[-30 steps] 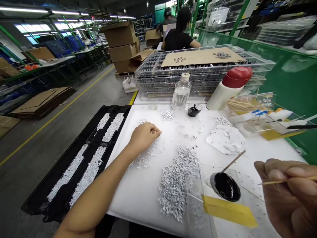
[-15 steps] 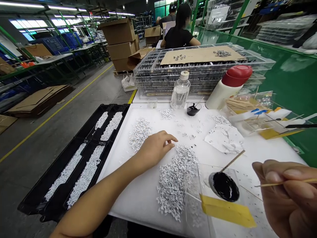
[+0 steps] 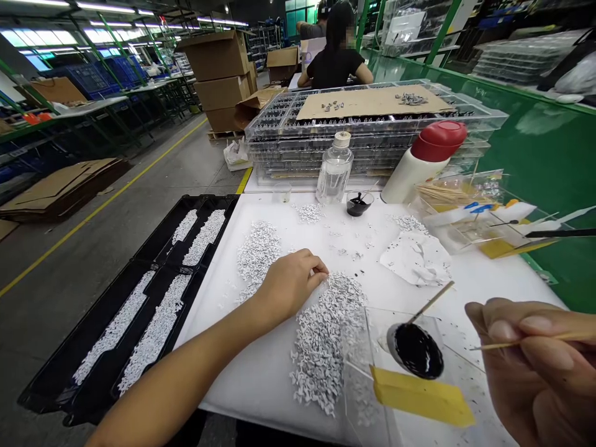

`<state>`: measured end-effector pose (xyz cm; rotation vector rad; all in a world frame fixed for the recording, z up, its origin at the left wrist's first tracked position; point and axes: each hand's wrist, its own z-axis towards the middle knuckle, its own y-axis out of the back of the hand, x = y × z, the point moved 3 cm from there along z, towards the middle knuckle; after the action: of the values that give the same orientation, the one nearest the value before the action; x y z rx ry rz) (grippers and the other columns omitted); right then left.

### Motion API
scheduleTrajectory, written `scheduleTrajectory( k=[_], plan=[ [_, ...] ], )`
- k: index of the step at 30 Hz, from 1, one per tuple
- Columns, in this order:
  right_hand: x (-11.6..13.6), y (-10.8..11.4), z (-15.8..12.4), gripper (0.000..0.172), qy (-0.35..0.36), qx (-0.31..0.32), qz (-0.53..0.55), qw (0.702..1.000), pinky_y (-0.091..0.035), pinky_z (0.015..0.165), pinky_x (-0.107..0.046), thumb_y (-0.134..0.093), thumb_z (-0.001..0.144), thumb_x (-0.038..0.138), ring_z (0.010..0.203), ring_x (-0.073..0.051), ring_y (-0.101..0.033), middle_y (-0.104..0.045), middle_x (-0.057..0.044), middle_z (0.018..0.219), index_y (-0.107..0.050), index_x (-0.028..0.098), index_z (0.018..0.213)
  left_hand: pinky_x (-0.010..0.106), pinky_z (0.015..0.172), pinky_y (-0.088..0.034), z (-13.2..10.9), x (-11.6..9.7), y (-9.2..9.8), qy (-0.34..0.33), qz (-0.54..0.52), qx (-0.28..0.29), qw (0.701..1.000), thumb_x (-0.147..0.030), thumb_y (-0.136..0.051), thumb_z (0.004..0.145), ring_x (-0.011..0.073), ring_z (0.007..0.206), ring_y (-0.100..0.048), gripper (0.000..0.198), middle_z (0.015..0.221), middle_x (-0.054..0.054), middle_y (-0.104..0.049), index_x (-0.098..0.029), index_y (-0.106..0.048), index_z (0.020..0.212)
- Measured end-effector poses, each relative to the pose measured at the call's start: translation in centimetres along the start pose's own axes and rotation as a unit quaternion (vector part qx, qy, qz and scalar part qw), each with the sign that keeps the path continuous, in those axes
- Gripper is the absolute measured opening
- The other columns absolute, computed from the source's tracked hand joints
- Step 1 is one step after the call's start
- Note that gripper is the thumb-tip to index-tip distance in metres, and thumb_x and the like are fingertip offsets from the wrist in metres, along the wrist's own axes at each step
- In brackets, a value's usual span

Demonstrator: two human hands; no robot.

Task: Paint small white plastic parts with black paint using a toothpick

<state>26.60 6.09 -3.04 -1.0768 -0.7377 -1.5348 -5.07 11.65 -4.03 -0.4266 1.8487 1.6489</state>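
My left hand [image 3: 291, 280] rests on the white work surface [image 3: 261, 366], fingers curled and pinching at the top edge of a big heap of small white parts [image 3: 326, 338]. What it pinches is too small to make out. A second heap of white parts [image 3: 256, 251] lies just left of that hand. My right hand [image 3: 540, 366] is at the lower right, closed on a thin wooden stick [image 3: 535, 340]. Between the hands a small cup of black paint [image 3: 416, 351] with a stick in it sits in a clear tray beside a yellow sponge [image 3: 421, 403].
A black tray [image 3: 139, 310] with rows of white parts lies left of the surface. Behind stand a clear bottle [image 3: 335, 171], a small black dish [image 3: 359, 203], a white bottle with a red cap [image 3: 426, 161] and stacked clear trays [image 3: 372, 133]. A person sits beyond them.
My left hand moved right and toward me, from the left heap to the top of the big heap. My right hand kept the stick and hardly moved.
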Motion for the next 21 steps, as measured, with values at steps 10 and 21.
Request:
scheduleTrajectory(
  k=[10, 21],
  plan=[
    [1.6, 0.5, 0.9, 0.025, 0.093, 0.023, -0.008, 0.995, -0.073, 0.063, -0.040, -0.116, 0.090, 0.042, 0.076, -0.029, -0.084, -0.083, -0.004, 0.083, -0.096, 0.031, 0.100, 0.020, 0.061, -0.058, -7.8, -9.0, 2.2, -0.259, -0.154, -0.254, 0.919, -0.001, -0.081, 0.102, 0.0113, 0.072, -0.074, 0.027, 0.088, -0.005, -0.084, -0.026, -0.082, 0.111],
    [3.7, -0.3, -0.2, 0.035, 0.152, 0.161, -0.031, 0.975, -0.075, 0.071, -0.043, -0.112, 0.097, 0.026, 0.084, -0.030, -0.086, -0.091, -0.007, 0.100, -0.094, 0.033, 0.125, 0.020, 0.046, -0.047, -7.9, -10.1, -0.3, -0.241, -0.136, -0.217, 0.936, -0.003, -0.076, 0.095, 0.0092, 0.051, -0.063, 0.020, 0.069, -0.004, -0.075, -0.023, -0.076, 0.090]
  ],
)
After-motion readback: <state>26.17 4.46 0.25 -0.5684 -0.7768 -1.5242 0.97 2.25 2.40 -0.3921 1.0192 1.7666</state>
